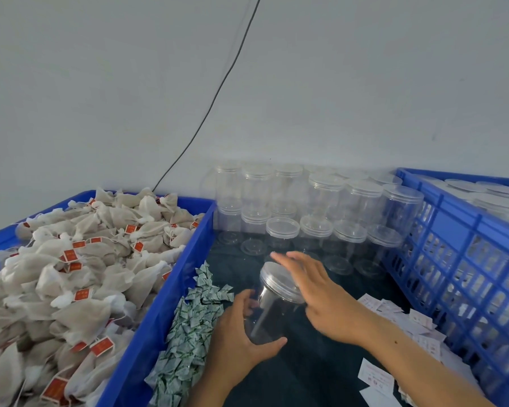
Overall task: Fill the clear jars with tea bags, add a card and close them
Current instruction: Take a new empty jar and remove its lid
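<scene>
I can't read any text here. Red tags on the tea bags carry small light marks, too blurred. White cards show faint print, illegible too.

Two bare hands and forearms, nothing worn

The left hand and the right hand show no gloves, rings, watch or bands; both forearms are uncovered to the picture's lower edge, no sleeve in sight. Fingernails look short and plain; a small dark mole marks the right forearm past the wrist.
</scene>
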The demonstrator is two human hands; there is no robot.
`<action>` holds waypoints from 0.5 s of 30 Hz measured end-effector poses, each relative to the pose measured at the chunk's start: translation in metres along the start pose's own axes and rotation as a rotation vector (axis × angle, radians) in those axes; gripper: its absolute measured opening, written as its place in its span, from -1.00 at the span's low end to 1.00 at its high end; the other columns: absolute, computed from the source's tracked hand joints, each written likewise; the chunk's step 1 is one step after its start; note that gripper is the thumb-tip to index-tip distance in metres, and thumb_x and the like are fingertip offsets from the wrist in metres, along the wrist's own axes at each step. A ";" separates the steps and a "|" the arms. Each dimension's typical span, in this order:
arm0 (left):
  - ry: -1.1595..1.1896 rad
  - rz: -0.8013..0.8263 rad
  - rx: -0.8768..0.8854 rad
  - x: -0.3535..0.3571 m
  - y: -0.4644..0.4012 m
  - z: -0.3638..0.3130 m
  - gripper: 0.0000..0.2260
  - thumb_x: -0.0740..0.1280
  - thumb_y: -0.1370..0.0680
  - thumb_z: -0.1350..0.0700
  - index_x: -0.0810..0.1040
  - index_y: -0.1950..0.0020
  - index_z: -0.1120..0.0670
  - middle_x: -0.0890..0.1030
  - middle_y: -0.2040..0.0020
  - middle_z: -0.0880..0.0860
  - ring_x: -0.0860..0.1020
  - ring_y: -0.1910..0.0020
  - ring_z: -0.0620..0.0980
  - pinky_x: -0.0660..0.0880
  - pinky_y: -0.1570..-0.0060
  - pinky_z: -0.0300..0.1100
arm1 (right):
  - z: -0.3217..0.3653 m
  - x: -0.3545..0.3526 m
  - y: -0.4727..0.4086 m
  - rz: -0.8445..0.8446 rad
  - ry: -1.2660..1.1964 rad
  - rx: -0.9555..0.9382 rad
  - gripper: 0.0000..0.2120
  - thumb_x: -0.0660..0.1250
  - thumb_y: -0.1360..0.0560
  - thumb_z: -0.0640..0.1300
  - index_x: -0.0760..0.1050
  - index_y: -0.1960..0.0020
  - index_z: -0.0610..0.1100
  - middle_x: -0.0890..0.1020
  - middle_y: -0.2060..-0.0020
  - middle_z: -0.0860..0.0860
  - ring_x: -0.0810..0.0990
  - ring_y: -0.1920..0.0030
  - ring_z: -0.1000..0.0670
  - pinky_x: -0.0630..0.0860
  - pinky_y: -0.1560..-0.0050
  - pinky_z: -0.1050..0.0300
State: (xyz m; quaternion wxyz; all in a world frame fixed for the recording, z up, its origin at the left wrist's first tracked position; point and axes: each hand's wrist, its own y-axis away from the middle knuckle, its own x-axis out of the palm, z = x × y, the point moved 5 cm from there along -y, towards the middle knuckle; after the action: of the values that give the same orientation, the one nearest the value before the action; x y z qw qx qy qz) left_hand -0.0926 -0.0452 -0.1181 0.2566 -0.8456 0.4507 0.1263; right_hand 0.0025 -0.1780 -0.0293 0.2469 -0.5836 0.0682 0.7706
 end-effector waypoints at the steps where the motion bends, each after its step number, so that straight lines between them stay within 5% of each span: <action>1: -0.029 -0.053 0.014 -0.003 0.000 -0.001 -0.18 0.50 -0.13 -0.35 0.30 -0.32 -0.22 0.49 -0.10 -0.32 0.45 -0.13 -0.35 0.44 -0.10 -0.30 | -0.003 -0.002 -0.002 -0.022 -0.176 0.111 -0.16 0.16 -0.45 -0.40 -0.02 -0.47 0.31 0.18 -0.42 0.13 0.19 -0.43 0.07 0.37 -0.33 0.04; 3: -0.072 -0.159 0.047 -0.010 0.000 -0.004 -0.16 0.47 -0.15 -0.36 0.26 -0.35 -0.22 0.47 -0.14 -0.33 0.44 -0.15 -0.31 0.38 -0.10 -0.28 | -0.008 -0.001 -0.004 -0.034 -0.449 0.257 -0.52 0.10 -0.58 -0.26 0.23 -0.34 0.23 0.44 -0.23 0.12 0.45 -0.22 0.10 0.46 -0.27 -0.05; 6: -0.206 -0.268 0.155 -0.018 0.000 -0.011 -0.16 0.45 -0.18 -0.34 0.33 -0.39 -0.07 0.51 -0.19 -0.17 0.46 -0.16 -0.16 0.33 -0.12 -0.21 | -0.007 0.002 -0.004 -0.062 -0.593 0.370 -0.76 0.03 -0.65 -0.04 0.38 -0.20 0.19 0.53 -0.10 0.12 0.54 -0.08 0.08 0.60 -0.08 -0.04; 7: -0.262 -0.293 0.192 -0.019 0.000 -0.014 -0.16 0.46 -0.18 -0.31 0.38 -0.39 0.00 0.54 -0.19 -0.10 0.49 -0.15 -0.09 0.34 -0.13 -0.17 | -0.005 0.002 -0.003 -0.075 -0.615 0.393 -0.76 0.01 -0.64 0.13 0.40 -0.19 0.20 0.52 -0.10 0.14 0.54 -0.08 0.09 0.62 -0.04 -0.03; 10: -0.442 -0.336 0.289 -0.016 0.000 -0.020 -0.15 0.54 -0.14 -0.24 0.45 -0.33 0.11 0.58 -0.14 0.01 0.58 -0.10 0.06 0.38 -0.10 -0.10 | -0.002 0.006 -0.004 -0.006 -0.516 0.396 -0.20 -0.05 -0.24 0.64 0.28 -0.32 0.22 0.42 -0.22 0.20 0.49 -0.17 0.09 0.55 -0.14 -0.07; 12: -0.470 -0.323 0.292 -0.015 -0.001 -0.019 -0.13 0.60 -0.10 -0.21 0.47 -0.32 0.12 0.59 -0.13 0.03 0.60 -0.08 0.08 0.40 -0.09 -0.10 | 0.002 0.005 -0.008 0.034 -0.471 0.365 -0.09 0.04 -0.16 0.66 0.23 -0.36 0.19 0.37 -0.28 0.17 0.46 -0.21 0.08 0.51 -0.21 -0.06; 15: -0.430 -0.243 0.239 -0.015 -0.002 -0.014 -0.12 0.59 -0.10 -0.23 0.47 -0.33 0.08 0.58 -0.16 -0.04 0.57 -0.12 0.01 0.39 -0.12 -0.13 | 0.003 -0.004 -0.009 0.067 -0.448 0.261 -0.31 0.31 -0.35 0.42 0.24 -0.38 0.16 0.38 -0.29 0.17 0.44 -0.23 0.14 0.48 -0.24 0.06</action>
State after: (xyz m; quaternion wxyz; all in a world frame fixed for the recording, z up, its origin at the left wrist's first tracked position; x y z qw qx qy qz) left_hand -0.0999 -0.0418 -0.0995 0.4577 -0.8111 0.2927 0.2169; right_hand 0.0053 -0.1699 -0.0235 0.3034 -0.3589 0.1297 0.8731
